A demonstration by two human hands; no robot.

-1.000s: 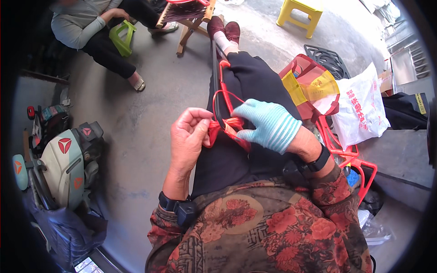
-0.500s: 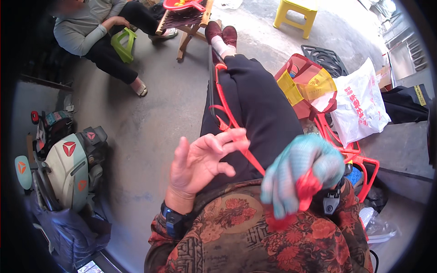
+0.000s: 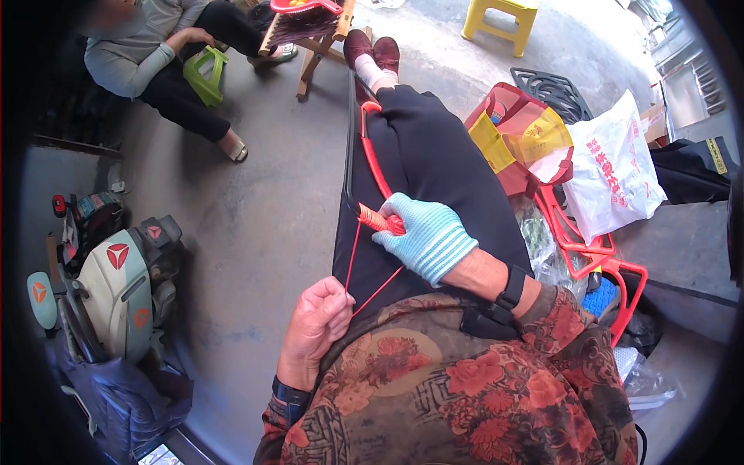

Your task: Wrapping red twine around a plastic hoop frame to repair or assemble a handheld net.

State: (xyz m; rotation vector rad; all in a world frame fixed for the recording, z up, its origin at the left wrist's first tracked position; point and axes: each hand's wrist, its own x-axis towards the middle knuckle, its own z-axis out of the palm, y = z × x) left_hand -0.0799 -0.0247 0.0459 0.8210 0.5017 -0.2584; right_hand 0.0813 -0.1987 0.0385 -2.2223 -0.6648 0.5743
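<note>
Across my lap lies a thin black frame [image 3: 348,155], with a red strip [image 3: 372,159] along part of it and red cord wound near its bend. My right hand [image 3: 430,240], in a light-blue striped glove, is closed around a bundle of red cord [image 3: 396,225] right beside the wound part [image 3: 373,218]. My bare left hand [image 3: 322,314] is closed in a pinch nearer my body. Between its fingers runs the red cord [image 3: 353,260], taut up to the frame, with a second length slanting toward my right hand. The gloved fingertips are partly hidden.
Right of my legs stand a red-and-yellow bag [image 3: 523,139], a white plastic bag [image 3: 612,170] and red frames [image 3: 562,232]. A scooter [image 3: 116,287] is at left. Ahead are a seated person [image 3: 155,62], a green stool [image 3: 205,76], a wooden stand [image 3: 314,58] and a yellow stool [image 3: 502,23].
My left hand has gone from spread fingers to a pinch on the cord and drawn back. My gloved right hand has moved forward and left to the frame with the red bundle.
</note>
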